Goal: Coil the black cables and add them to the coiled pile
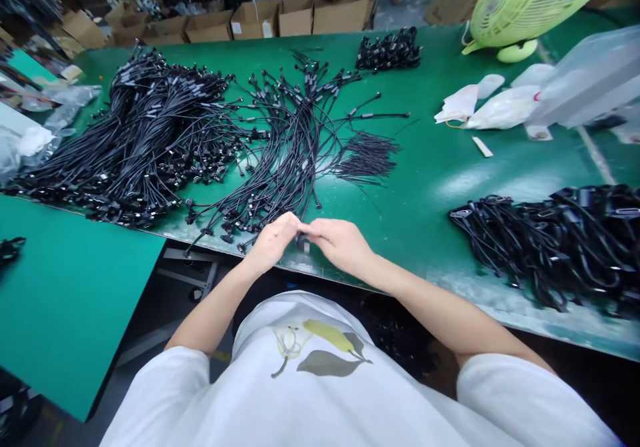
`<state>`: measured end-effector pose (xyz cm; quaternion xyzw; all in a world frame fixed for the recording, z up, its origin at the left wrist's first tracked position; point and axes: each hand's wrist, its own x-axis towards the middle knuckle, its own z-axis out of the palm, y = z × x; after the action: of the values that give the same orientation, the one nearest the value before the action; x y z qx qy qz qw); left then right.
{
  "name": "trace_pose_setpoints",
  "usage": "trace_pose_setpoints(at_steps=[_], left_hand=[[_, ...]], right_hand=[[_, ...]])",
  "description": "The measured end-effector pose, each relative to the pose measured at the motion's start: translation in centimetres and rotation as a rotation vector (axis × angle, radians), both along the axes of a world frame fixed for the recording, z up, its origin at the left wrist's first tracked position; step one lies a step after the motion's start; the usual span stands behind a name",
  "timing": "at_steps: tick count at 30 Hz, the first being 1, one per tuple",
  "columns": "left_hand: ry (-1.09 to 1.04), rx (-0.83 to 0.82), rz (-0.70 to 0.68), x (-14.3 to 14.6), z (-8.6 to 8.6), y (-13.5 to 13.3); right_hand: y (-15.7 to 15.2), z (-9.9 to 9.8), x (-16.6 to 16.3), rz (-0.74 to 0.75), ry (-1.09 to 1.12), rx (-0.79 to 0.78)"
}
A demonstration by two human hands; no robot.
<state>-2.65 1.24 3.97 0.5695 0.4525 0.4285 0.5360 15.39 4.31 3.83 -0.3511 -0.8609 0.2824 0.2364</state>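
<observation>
My left hand (274, 241) and my right hand (338, 241) meet at the near edge of the green table (430, 180), fingers pinched together. Between the fingertips sits a small black part (303, 241), likely a cable connector; most of it is hidden by my fingers. Just beyond my hands lies a fan of loose black cables (295, 147) with plugs at their ends. A large heap of the same cables (145, 133) lies to the left.
A pile of coiled black cables (560, 240) lies at the right. A small cable bundle (390, 50) sits at the back, with a green fan (525, 0) and plastic bags (505, 107) at back right. Cardboard boxes (260, 20) line the far side. A second green surface (65, 293) is at left.
</observation>
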Motion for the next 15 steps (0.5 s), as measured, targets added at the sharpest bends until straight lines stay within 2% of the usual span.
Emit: trace_pose_setpoints(at_steps=[2, 6, 8, 10, 13, 15], left_hand=[[0.089, 0.071, 0.023, 0.1, 0.0, -0.7], [0.053, 0.078, 0.28, 1.3, -1.9, -1.1], [0.012, 0.063, 0.238, 1.9, -2.6, -1.0], [0.026, 0.088, 0.159, 2.5, -2.6, -1.1], [0.035, 0.147, 0.118, 3.6, -1.9, -1.7], [-0.056, 0.104, 0.094, 4.4, -1.5, -2.1]], right_hand=[[0.8, -0.1, 0.3, -0.06, 0.051, -0.093], [1.4, 0.1, 0.5, -0.124, 0.225, -0.258], [1.1, 0.0, 0.4, -0.139, 0.375, -0.411], [0.6, -0.3, 0.1, -0.14, 0.563, -0.692], [-0.2, -1.0, 0.0, -0.026, 0.711, -1.175], [-0.8, -1.5, 0.1, 0.056, 0.7, -1.315]])
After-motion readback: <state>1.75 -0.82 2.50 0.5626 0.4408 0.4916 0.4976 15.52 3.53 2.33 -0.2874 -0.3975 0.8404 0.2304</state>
